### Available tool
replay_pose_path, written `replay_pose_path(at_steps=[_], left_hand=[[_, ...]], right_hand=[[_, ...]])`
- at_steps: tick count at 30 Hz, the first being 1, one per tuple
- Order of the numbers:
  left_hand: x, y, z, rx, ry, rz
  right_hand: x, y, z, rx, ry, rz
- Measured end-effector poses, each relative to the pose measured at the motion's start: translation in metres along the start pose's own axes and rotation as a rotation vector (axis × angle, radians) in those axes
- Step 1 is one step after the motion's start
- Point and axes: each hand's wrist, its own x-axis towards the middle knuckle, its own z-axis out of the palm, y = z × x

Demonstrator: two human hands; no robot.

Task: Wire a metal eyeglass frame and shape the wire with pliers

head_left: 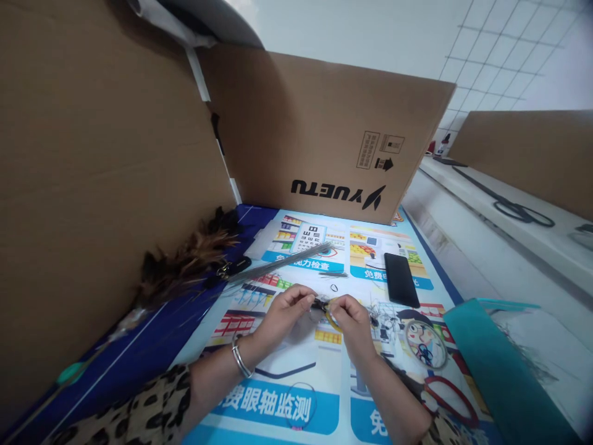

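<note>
Nearest the camera, a leopard-print sleeve [139,408] spreads across the lower left, its forearm wearing a silvery bracelet [241,356]. Past it, the left hand [290,306] pinches a small dark piece [319,304] between thumb and forefinger. The right hand [352,315] faces it closely, fingers curled and thumb pressed in, pinching at a yellow loop [332,318] (whether loop and dark piece are joined, I cannot tell). Both are held between the hands, above the middle of the printed sheet [340,371].

The step in hand looks like close fingertip work on that dark piece; the next move seems to call for a steady left pinch and small, controlled motions from the right.

Beyond the hands lie a tiny black ring [334,288] and a bundle of thin wires [282,262], with a phone [401,280] to the right and feathers [185,262] to the left. A red-handled tool [450,400] sits beside the right forearm and could catch the elbow; the teal box [504,364] and cardboard wall [324,123] limit reach.
</note>
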Motion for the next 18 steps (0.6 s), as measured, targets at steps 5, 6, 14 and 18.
replay_pose_path(at_steps=[5, 6, 14, 18], left_hand=[[0.0006, -0.0008, -0.0008, -0.014, -0.001, 0.006], [0.0007, -0.0012, -0.001, -0.013, -0.002, 0.004], [0.0005, -0.0024, -0.0007, -0.051, -0.002, 0.002], [0.001, -0.0043, -0.0012, -0.006, -0.013, 0.041]], right_hand=[[-0.0013, 0.0007, 0.0004, -0.016, -0.007, 0.005], [-0.0015, 0.0009, 0.0005, -0.017, -0.007, 0.005], [-0.0014, 0.0007, 0.0014, -0.047, -0.013, 0.004], [-0.0009, 0.0007, 0.0012, -0.046, -0.018, 0.006]])
